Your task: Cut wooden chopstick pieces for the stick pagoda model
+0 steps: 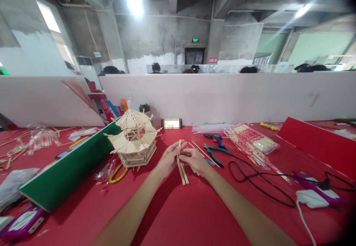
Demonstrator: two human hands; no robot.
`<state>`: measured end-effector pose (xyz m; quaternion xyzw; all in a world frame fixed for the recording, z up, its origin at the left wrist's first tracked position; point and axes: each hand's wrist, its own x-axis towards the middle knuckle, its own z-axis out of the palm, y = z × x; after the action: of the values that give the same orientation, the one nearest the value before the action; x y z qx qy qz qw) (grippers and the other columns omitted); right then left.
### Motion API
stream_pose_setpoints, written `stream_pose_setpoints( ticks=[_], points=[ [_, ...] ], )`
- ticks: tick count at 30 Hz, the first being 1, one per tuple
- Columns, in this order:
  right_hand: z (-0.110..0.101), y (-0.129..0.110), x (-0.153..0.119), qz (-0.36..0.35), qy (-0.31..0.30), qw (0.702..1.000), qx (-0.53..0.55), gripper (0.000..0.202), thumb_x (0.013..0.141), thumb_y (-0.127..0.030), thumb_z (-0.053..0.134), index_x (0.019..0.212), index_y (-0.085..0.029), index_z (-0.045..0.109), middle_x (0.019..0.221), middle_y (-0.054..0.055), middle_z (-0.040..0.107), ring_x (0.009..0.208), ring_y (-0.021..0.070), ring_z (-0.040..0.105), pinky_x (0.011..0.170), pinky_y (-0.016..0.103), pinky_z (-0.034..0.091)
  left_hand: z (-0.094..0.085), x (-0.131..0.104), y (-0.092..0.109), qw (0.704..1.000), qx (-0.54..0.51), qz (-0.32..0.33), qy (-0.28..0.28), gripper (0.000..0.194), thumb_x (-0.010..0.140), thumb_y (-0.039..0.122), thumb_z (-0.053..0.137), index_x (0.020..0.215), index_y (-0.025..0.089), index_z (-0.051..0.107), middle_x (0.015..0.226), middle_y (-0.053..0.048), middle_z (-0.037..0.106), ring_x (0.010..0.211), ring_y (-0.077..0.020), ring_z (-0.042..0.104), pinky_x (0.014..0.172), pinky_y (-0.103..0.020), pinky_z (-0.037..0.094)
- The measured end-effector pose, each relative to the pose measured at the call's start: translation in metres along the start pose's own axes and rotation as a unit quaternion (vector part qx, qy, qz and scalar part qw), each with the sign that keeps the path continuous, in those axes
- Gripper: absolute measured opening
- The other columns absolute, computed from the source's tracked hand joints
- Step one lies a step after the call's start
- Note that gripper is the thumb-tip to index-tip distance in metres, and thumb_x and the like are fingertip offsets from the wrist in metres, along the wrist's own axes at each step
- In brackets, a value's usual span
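Observation:
Both hands meet over the middle of the red table [178, 216]. My left hand [168, 159] is closed around thin wooden sticks [183, 175] that point down toward me. From the right, my right hand [193, 158] pinches the same sticks near their upper part, fingers bent together. More loose sticks [202, 152] lie behind and under my right hand. Left of my hands stands a pagoda-like model [135, 136] built of wooden sticks, touched by neither hand.
Pliers [217, 150], a blue glue gun [218, 139] and packs of sticks [251, 140] lie to the right, with a looping black cable [261, 188]. A green board [75, 164] stands left, a red board [319, 146] right. Behind runs a white partition [222, 97].

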<state>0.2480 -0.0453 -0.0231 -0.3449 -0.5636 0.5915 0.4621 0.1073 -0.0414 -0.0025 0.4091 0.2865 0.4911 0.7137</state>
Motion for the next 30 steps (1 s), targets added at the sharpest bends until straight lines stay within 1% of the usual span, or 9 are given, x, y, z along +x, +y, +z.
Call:
stream_pose_setpoints(
  ticks=[3, 7, 12, 15, 18, 21, 24, 27, 30],
  points=[
    [-0.001, -0.001, 0.000, -0.009, -0.001, 1.000, 0.000, 0.032, 0.071, -0.039, 0.076, 0.091, -0.015, 0.072, 0.081, 0.004, 0.068, 0.071, 0.0137, 0.062, 0.065, 0.026, 0.053, 0.001, -0.002, 0.002, 1.000, 0.000, 0.002, -0.008, 0.042, 0.081, 0.026, 0.070, 0.121, 0.017, 0.063, 0.142, -0.016, 0.050, 0.101, -0.0222, 0.064, 0.068, -0.025, 0.054],
    [-0.002, 0.000, -0.001, -0.007, -0.018, 1.000, -0.014, 0.030, 0.074, -0.039, 0.073, 0.091, -0.015, 0.072, 0.081, 0.004, 0.068, 0.071, 0.0137, 0.062, 0.068, 0.027, 0.053, 0.003, -0.003, 0.001, 1.000, 0.010, 0.007, -0.023, 0.048, 0.079, 0.028, 0.072, 0.125, 0.018, 0.061, 0.143, -0.017, 0.049, 0.090, -0.0193, 0.066, 0.063, -0.024, 0.053],
    [0.001, -0.003, -0.001, -0.026, -0.015, 0.999, -0.022, 0.028, 0.075, -0.039, 0.071, 0.089, -0.015, 0.073, 0.075, 0.003, 0.067, 0.067, 0.0130, 0.061, 0.066, 0.026, 0.052, 0.004, -0.001, -0.001, 0.999, 0.029, 0.019, -0.025, 0.050, 0.078, 0.029, 0.074, 0.125, 0.019, 0.060, 0.139, -0.016, 0.053, 0.095, -0.0200, 0.065, 0.068, -0.025, 0.053],
    [-0.002, -0.010, -0.002, -0.034, 0.003, 0.999, -0.037, 0.028, 0.074, -0.039, 0.070, 0.089, -0.015, 0.073, 0.073, 0.002, 0.066, 0.063, 0.0122, 0.059, 0.062, 0.025, 0.050, -0.001, 0.001, 0.002, 0.994, 0.092, 0.050, -0.025, 0.047, 0.078, 0.033, 0.073, 0.121, 0.018, 0.063, 0.128, -0.015, 0.061, 0.097, -0.0204, 0.065, 0.078, -0.029, 0.052],
    [-0.010, -0.013, -0.001, -0.036, 0.027, 0.997, -0.058, 0.027, 0.072, -0.038, 0.071, 0.084, -0.014, 0.072, 0.069, 0.001, 0.065, 0.059, 0.0114, 0.057, 0.060, 0.024, 0.047, -0.009, 0.005, 0.008, 0.971, 0.216, 0.104, -0.019, 0.036, 0.076, 0.034, 0.074, 0.107, 0.016, 0.069, 0.109, -0.011, 0.069, 0.098, -0.0200, 0.064, 0.088, -0.030, 0.048],
    [-0.017, -0.011, 0.001, -0.030, 0.028, 0.997, -0.066, 0.027, 0.070, -0.038, 0.071, 0.081, -0.013, 0.072, 0.067, 0.001, 0.064, 0.059, 0.0117, 0.057, 0.061, 0.025, 0.047, -0.015, 0.008, 0.013, 0.940, 0.318, 0.125, -0.021, 0.030, 0.076, 0.037, 0.072, 0.096, 0.014, 0.072, 0.093, -0.009, 0.072, 0.086, -0.0189, 0.064, 0.083, -0.031, 0.049],
    [-0.017, -0.011, 0.001, -0.031, 0.026, 0.996, -0.084, 0.027, 0.070, -0.036, 0.070, 0.082, -0.013, 0.072, 0.065, 0.001, 0.064, 0.059, 0.0123, 0.057, 0.061, 0.025, 0.047, -0.018, 0.010, 0.013, 0.919, 0.370, 0.134, -0.011, 0.029, 0.074, 0.038, 0.072, 0.089, 0.013, 0.073, 0.086, -0.008, 0.071, 0.078, -0.0181, 0.062, 0.076, -0.029, 0.049],
    [-0.015, -0.016, -0.002, -0.036, 0.016, 0.993, -0.114, 0.025, 0.071, -0.036, 0.068, 0.079, -0.012, 0.072, 0.064, 0.001, 0.064, 0.058, 0.0125, 0.056, 0.060, 0.026, 0.047, -0.018, 0.009, 0.012, 0.915, 0.378, 0.139, -0.011, 0.028, 0.073, 0.039, 0.073, 0.085, 0.014, 0.074, 0.083, -0.007, 0.071, 0.076, -0.0178, 0.062, 0.074, -0.029, 0.049],
    [-0.014, -0.019, -0.004, -0.043, 0.004, 0.990, -0.136, 0.028, 0.073, -0.039, 0.068, 0.077, -0.012, 0.072, 0.064, 0.002, 0.064, 0.058, 0.0129, 0.055, 0.061, 0.026, 0.047, -0.018, 0.008, 0.012, 0.929, 0.352, 0.117, -0.007, 0.028, 0.071, 0.040, 0.074, 0.083, 0.014, 0.074, 0.081, -0.007, 0.070, 0.071, -0.0166, 0.062, 0.071, -0.028, 0.051]
  ],
)
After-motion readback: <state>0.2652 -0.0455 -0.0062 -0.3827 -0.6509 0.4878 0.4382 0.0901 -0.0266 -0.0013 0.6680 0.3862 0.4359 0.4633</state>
